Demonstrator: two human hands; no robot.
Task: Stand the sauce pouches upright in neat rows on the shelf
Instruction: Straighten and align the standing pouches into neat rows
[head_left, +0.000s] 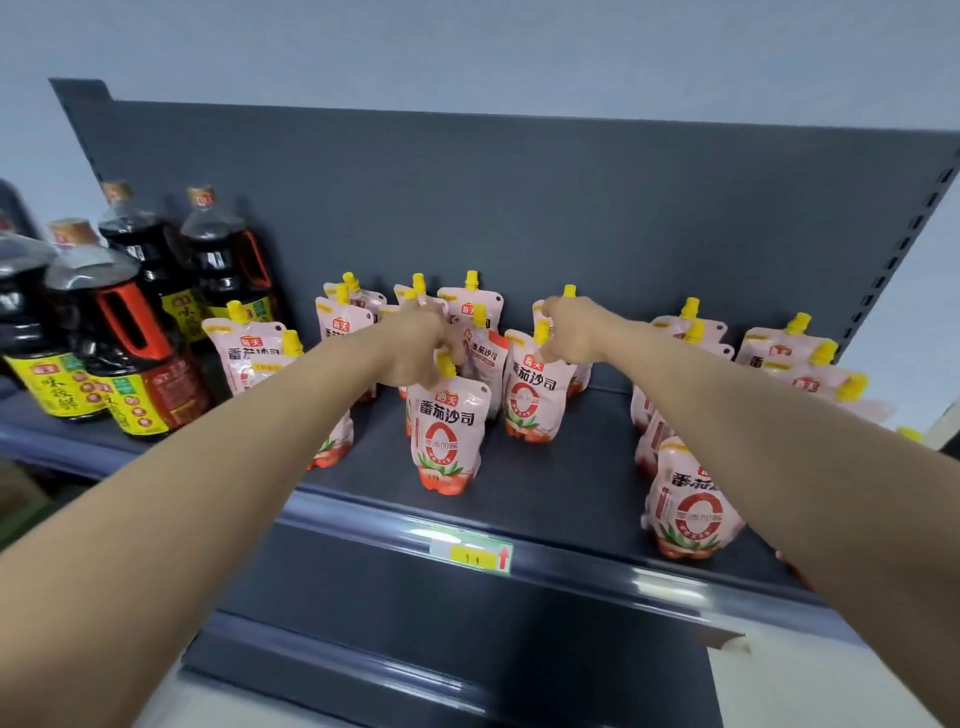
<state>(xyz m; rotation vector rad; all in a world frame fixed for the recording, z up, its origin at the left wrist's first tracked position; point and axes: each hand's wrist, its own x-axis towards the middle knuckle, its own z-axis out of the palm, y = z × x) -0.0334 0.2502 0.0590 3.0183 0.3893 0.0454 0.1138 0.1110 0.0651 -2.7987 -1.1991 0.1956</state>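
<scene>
Several pink tomato sauce pouches with yellow caps stand on the dark shelf (561, 483). My left hand (418, 343) reaches in at the centre, and its curled fingers grip a pouch (485, 353) that is turned sideways in the middle row. Just in front of it stands an upright pouch (447, 431). My right hand (571, 327) pinches the top of another upright pouch (532, 389) near its yellow cap. More pouches stand behind both hands by the back panel, partly hidden. A loose group of pouches (685, 499) stands at the right.
Dark soy sauce bottles (130, 358) with red handles crowd the shelf's left end. Further pouches (249, 353) stand beside them, behind my left forearm. A yellow price tag (480, 557) sits on the shelf's front rail. Bare shelf floor shows between the centre and right pouch groups.
</scene>
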